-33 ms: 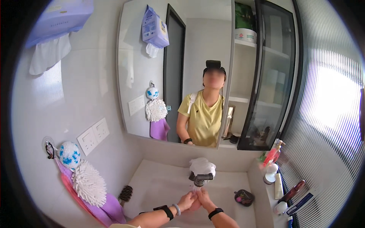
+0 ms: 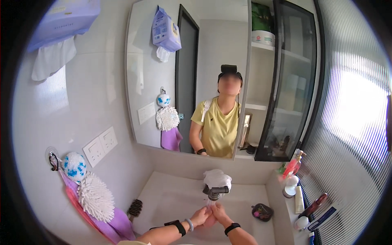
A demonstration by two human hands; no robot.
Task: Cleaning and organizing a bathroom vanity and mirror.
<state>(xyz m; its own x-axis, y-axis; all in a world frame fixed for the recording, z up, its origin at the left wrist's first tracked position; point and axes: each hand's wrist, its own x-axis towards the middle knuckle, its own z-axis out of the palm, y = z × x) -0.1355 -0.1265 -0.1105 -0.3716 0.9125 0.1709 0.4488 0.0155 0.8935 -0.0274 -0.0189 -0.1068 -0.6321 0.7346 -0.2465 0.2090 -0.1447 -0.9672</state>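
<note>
Under the dark faucet (image 2: 217,190), my left hand (image 2: 201,216) and my right hand (image 2: 221,215) meet at their fingertips over the white sink (image 2: 171,201). A stream of water (image 2: 211,202) runs down onto them. Both hands are closed, fingers curled inward. Between and below them shows a pinkish shape (image 2: 210,221); whether it is skin or a held thing I cannot make out. Directly behind the faucet sits a crumpled white bundle (image 2: 217,178), its kind unclear.
A dark dish (image 2: 261,212) lies at the sink's right, a dark brush (image 2: 135,208) at its left. Bottles and a cream tube (image 2: 299,200) line the right ledge. A purple towel (image 2: 119,222) hangs left; the mirror cabinet (image 2: 183,81) is above.
</note>
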